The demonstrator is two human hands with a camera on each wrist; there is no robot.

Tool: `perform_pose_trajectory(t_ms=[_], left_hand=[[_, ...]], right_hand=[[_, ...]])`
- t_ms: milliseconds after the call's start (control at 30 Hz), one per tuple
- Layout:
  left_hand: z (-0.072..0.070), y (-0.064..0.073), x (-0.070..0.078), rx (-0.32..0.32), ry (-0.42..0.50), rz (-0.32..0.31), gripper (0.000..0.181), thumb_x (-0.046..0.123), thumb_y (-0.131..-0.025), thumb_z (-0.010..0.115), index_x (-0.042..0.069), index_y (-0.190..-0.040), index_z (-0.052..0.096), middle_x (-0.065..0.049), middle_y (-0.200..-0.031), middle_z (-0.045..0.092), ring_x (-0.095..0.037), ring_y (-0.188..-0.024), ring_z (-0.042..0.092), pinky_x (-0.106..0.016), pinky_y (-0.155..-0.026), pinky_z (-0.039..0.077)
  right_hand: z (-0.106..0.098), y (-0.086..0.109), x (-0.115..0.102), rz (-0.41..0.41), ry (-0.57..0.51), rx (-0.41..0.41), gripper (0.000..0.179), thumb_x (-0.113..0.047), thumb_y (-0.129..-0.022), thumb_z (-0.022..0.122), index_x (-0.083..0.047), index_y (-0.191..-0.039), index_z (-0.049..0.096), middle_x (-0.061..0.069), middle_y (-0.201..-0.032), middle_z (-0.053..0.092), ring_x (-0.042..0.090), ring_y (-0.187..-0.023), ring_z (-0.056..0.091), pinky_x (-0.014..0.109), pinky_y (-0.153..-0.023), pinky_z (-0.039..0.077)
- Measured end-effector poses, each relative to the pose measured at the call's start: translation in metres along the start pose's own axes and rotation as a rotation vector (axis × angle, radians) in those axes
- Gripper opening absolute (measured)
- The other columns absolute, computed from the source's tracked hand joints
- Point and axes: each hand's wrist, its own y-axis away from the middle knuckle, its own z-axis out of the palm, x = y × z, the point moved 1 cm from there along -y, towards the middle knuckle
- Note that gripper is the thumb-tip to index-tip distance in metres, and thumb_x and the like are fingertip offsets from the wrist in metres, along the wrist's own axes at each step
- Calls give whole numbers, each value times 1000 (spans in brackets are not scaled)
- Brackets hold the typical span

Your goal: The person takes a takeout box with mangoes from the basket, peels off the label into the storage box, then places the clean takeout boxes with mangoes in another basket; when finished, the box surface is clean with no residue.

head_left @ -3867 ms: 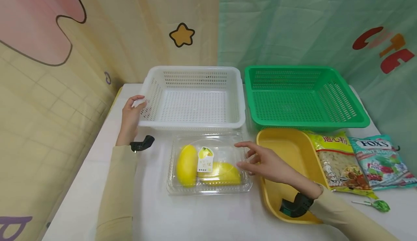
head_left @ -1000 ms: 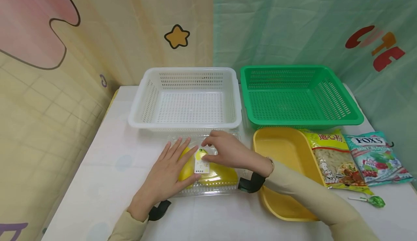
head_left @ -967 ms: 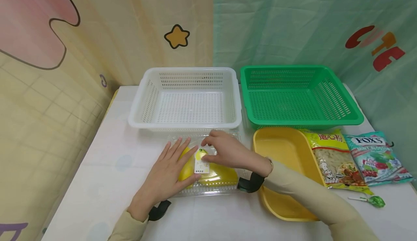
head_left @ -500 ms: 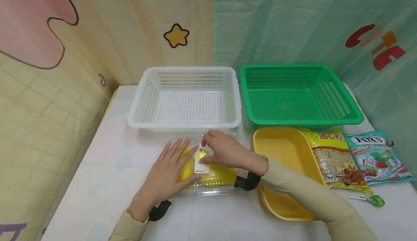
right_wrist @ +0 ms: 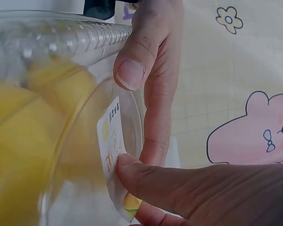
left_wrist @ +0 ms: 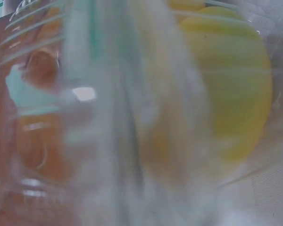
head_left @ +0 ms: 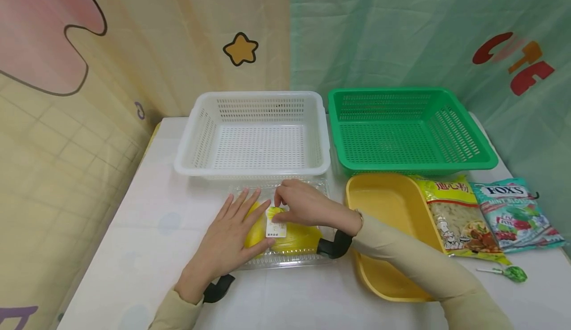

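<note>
A clear plastic clamshell box (head_left: 308, 258) lies on the table with two yellow mangoes (head_left: 299, 241) inside. On its lid is a white sticker (head_left: 275, 230) with a yellow fruit picture. My left hand (head_left: 229, 233) rests flat on the lid's left part, fingers spread. My right hand (head_left: 305, 203) pinches the sticker's upper part between thumb and curled fingers. In the right wrist view the thumb (right_wrist: 155, 179) lies on the sticker's face, and the picture end of the sticker bends off the lid toward the fingers. The left wrist view is blurred, showing a mango (left_wrist: 231, 80) through clear plastic.
Behind the box stand a white basket (head_left: 250, 171) and a green basket (head_left: 415, 165). A yellow tray (head_left: 379, 206) sits right of the box, under my right forearm. Beyond it lie a pasta bag (head_left: 461, 226), a candy bag (head_left: 515, 218) and a green lollipop (head_left: 513, 273).
Since the earliest frame, my left hand has moved from the white basket onto the lid, and my right hand onto the sticker. Lately the right fingers have drawn in and the sticker's top has bent.
</note>
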Motion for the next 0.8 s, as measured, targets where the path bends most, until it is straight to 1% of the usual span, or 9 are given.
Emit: perform_pose_trajectory(t_ms=[133,233,367,467,633,733,800], left_hand=[[0,0,0,-4,4,-2,75,65,-90,42,16,-147,38,-9,-155,21,-28,-142,11,-46,-113,3],[-1,0,0,-5,12,-4,75,65,-90,43,15,-147,38,-9,-155,21,-28,-142,11,-46,-113,3],[-1,-1,-1,-2,20,-2,75,64,-90,43,15,-147,37,-9,-155,21,-28,-142,11,-45,-113,2],[0,-1,-1,-1,21,-3,76,65,-90,43,16,-147,37,-9,-155,21,-28,-142,11,-45,-113,2],[0,-1,-1,3,22,-7,76,65,-89,43,16,-147,38,-8,-155,22,-27,-142,11,-44,-113,2],[0,-1,-1,9,26,-9,76,66,-89,44,16,-147,38,-8,-155,21,-27,-142,11,-44,-113,2],[0,-1,-1,11,32,-9,77,66,-89,45,16,-147,38,-8,-155,21,-27,-142,12,-44,-113,2]], right_hand=[[0,-1,2,-11,-21,-16,25,-30,-81,77,-13,-86,60,1,-82,56,15,-76,47,27,-68,42],[0,-3,2,-22,-39,-22,25,-29,-80,77,-14,-85,57,-1,-78,55,15,-72,47,27,-64,41],[-1,-5,5,-15,-71,-10,26,-28,-80,77,-16,-84,55,-5,-73,53,14,-67,48,26,-59,40],[0,-4,7,-21,-103,17,22,-26,-81,75,-18,-84,56,-8,-72,53,12,-66,49,26,-58,41],[0,2,14,-117,-189,75,14,-18,-85,71,-18,-84,58,-10,-73,54,9,-66,50,24,-58,43],[-3,10,20,-175,-253,95,12,-15,-86,70,-18,-84,58,-11,-74,55,8,-67,51,24,-59,46],[-6,16,25,-197,-301,116,11,-15,-87,70,-17,-83,60,-11,-75,56,7,-68,52,24,-60,47]])
